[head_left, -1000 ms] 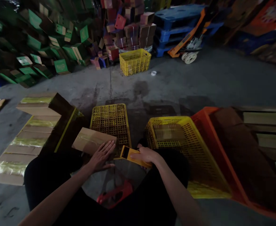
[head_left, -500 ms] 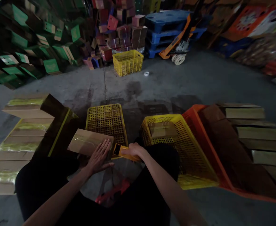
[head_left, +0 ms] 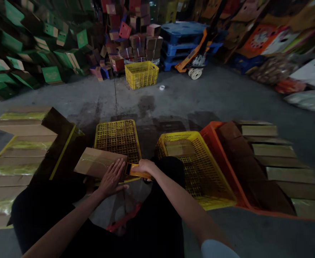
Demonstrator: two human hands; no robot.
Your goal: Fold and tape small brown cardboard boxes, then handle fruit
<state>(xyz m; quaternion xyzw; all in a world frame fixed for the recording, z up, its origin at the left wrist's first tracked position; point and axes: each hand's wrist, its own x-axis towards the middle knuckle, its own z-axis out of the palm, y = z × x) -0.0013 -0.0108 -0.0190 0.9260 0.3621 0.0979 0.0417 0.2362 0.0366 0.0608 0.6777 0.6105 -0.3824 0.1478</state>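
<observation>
A closed cardboard box (head_left: 92,161) with clear tape along its top lies over the near end of a yellow plastic crate (head_left: 117,138), which is bottom-up or shallow; I cannot tell which. My left hand (head_left: 113,176) rests flat on the right part of the box, fingers stretched and thumb out to the side. At the box's right end, my right hand (head_left: 145,167) grips an orange handheld tool (head_left: 139,172) with a dark end. That end faces the box and seems to touch it. The tool's exact kind does not show.
To the right, a yellow crate (head_left: 213,172) holds one cardboard box (head_left: 180,147), beside an orange crate (head_left: 224,157) full of boxes. Taped boxes (head_left: 20,161) fill a crate at left. Farther off stand a yellow crate (head_left: 141,75), blue pallets (head_left: 182,30) and a pallet jack (head_left: 193,57).
My view has turned slightly right, so the scene sits farther left. Both hands, the box and the orange tool keep nearly the same arrangement. A pale sleeve edge now shows on my right arm.
</observation>
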